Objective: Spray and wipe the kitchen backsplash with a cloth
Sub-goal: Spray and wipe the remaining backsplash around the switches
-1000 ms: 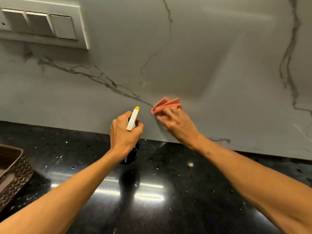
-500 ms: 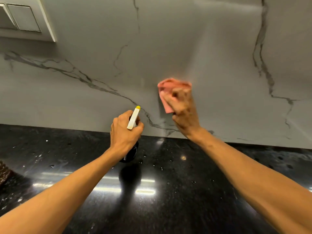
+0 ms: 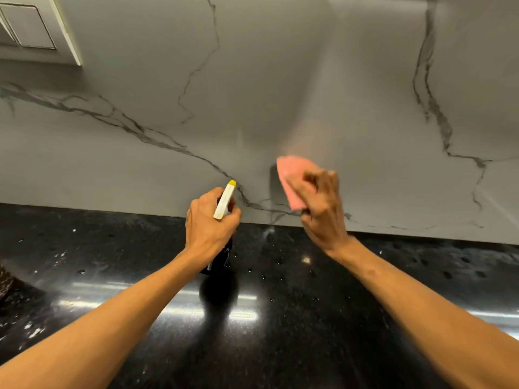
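The backsplash is a grey marble slab with dark veins, rising behind the counter. My right hand grips a folded pink cloth and holds it against the slab just above the counter line; the hand is blurred by motion. My left hand is wrapped round a dark spray bottle with a white trigger head and yellow nozzle tip that points at the wall. Most of the bottle's body is hidden behind my left hand.
A glossy black stone counter runs below the backsplash, speckled with droplets and light reflections. A white switch plate is mounted on the wall at the top left. A dark basket edge shows at the far left.
My right hand with the cloth swept up the wall and then came back down and slightly right. The view shifted right, pushing the switch plate and basket toward the left edge. My left hand stayed put.
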